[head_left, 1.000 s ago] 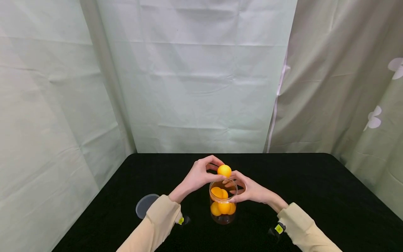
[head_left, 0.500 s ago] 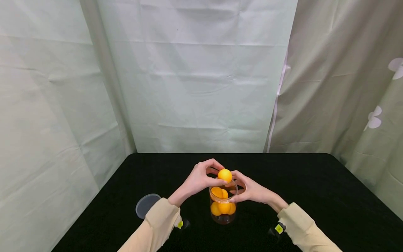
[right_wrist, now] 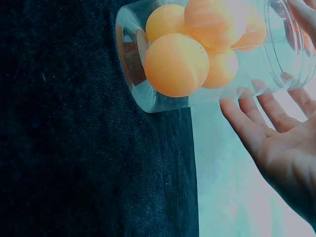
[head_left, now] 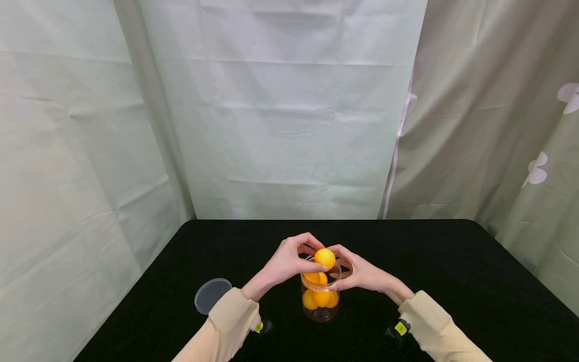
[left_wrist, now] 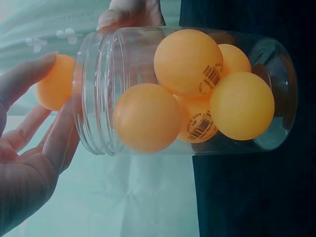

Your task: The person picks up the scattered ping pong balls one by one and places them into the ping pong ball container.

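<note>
A clear plastic jar (head_left: 320,315) stands upright on the black table, its mouth uncovered. Several orange ping-pong balls (left_wrist: 148,118) are heaped inside, some printed with dark markings. My left hand (head_left: 286,260) pinches one more orange ping-pong ball (head_left: 324,259) between thumb and fingers, right at the jar's mouth. In the left wrist view, that ball overlaps the threaded rim. My right hand (head_left: 364,271) grips the jar's upper right side, thumb in front and fingers round the back. Its fingertips (right_wrist: 232,106) show against the wall in the right wrist view.
A round translucent lid (head_left: 211,295) lies on the black table (head_left: 434,261) left of the jar, close to the left sleeve (head_left: 232,311). Pale curtains (head_left: 289,125) hang behind the table and along its sides.
My left hand has lowered the pinched ping-pong ball, shifting slightly right, from above the rim down to the jar's mouth. The right hand and the jar have stayed in place.
</note>
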Demonstrator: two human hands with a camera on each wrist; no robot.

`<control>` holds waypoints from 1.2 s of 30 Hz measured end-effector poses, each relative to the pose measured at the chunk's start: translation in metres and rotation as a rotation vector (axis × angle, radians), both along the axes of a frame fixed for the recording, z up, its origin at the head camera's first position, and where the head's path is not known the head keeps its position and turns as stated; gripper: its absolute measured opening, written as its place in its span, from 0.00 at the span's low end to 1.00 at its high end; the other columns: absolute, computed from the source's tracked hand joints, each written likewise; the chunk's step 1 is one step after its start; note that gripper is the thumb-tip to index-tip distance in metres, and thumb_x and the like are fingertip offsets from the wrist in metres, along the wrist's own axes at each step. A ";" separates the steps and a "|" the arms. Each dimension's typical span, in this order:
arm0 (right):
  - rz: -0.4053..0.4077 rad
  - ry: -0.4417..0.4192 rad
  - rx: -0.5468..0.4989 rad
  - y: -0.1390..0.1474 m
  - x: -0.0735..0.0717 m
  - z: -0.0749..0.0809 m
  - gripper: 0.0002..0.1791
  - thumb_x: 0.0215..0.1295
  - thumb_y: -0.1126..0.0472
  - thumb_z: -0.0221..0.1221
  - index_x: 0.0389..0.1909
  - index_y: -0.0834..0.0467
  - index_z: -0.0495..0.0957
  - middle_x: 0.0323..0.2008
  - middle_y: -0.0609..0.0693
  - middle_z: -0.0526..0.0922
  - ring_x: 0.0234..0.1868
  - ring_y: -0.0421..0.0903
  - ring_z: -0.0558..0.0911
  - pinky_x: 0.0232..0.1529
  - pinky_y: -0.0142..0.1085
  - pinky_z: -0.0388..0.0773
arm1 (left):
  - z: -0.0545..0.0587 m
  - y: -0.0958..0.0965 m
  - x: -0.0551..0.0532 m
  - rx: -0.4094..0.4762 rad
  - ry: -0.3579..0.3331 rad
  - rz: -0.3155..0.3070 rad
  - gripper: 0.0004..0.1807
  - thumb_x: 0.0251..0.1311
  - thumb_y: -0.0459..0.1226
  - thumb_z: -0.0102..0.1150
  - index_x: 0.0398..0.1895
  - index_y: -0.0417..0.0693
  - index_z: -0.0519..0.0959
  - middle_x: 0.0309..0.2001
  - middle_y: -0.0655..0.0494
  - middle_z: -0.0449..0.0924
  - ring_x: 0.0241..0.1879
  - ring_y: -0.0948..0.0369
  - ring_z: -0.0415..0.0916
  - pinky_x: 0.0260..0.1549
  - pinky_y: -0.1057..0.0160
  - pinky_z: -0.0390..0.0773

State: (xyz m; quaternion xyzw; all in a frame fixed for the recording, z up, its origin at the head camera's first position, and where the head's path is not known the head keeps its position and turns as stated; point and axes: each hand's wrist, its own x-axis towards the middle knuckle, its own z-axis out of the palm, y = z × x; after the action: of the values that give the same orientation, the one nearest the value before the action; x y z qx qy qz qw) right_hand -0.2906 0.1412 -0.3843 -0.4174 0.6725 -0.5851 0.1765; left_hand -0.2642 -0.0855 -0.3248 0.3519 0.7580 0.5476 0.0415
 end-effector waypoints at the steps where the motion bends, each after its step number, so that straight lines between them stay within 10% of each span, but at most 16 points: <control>1: 0.001 0.000 -0.001 0.000 0.000 0.000 0.33 0.55 0.66 0.59 0.60 0.59 0.56 0.57 0.59 0.60 0.54 0.58 0.66 0.51 0.54 0.67 | 0.000 0.000 0.000 -0.001 -0.005 0.003 0.14 0.49 0.34 0.65 0.40 0.45 0.75 0.42 0.54 0.74 0.38 0.57 0.75 0.38 0.59 0.76; 15: 0.004 -0.019 -0.011 -0.001 0.002 -0.001 0.35 0.55 0.66 0.60 0.61 0.59 0.54 0.57 0.62 0.59 0.55 0.59 0.65 0.48 0.49 0.72 | 0.000 0.002 -0.005 0.027 -0.006 -0.012 0.19 0.45 0.33 0.68 0.42 0.40 0.74 0.44 0.48 0.72 0.42 0.48 0.73 0.37 0.62 0.78; 24: -0.004 -0.033 -0.008 0.000 0.001 -0.001 0.35 0.55 0.66 0.60 0.61 0.59 0.55 0.58 0.61 0.60 0.55 0.58 0.66 0.48 0.49 0.71 | 0.021 0.002 0.011 0.055 0.004 -0.015 0.18 0.50 0.29 0.64 0.43 0.33 0.71 0.45 0.39 0.71 0.43 0.41 0.71 0.39 0.62 0.77; 29: 0.005 -0.034 -0.021 -0.001 0.001 -0.002 0.34 0.54 0.66 0.59 0.61 0.59 0.55 0.58 0.61 0.59 0.56 0.59 0.65 0.49 0.48 0.71 | 0.024 -0.001 0.014 0.063 0.075 0.087 0.15 0.52 0.29 0.61 0.43 0.32 0.71 0.44 0.40 0.72 0.43 0.45 0.72 0.40 0.59 0.77; 36: -0.008 -0.016 -0.019 -0.001 0.002 -0.001 0.34 0.55 0.66 0.59 0.62 0.60 0.56 0.57 0.62 0.60 0.56 0.59 0.65 0.48 0.48 0.71 | -0.003 -0.009 -0.010 0.089 0.187 0.273 0.16 0.51 0.37 0.64 0.42 0.42 0.74 0.41 0.53 0.75 0.40 0.60 0.73 0.38 0.59 0.78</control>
State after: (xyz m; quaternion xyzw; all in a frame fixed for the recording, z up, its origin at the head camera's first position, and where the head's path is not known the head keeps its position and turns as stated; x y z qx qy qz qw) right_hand -0.2887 0.1399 -0.3854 -0.4118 0.6672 -0.5954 0.1754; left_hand -0.2743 -0.0947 -0.3279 0.2965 0.7744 0.5461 -0.1195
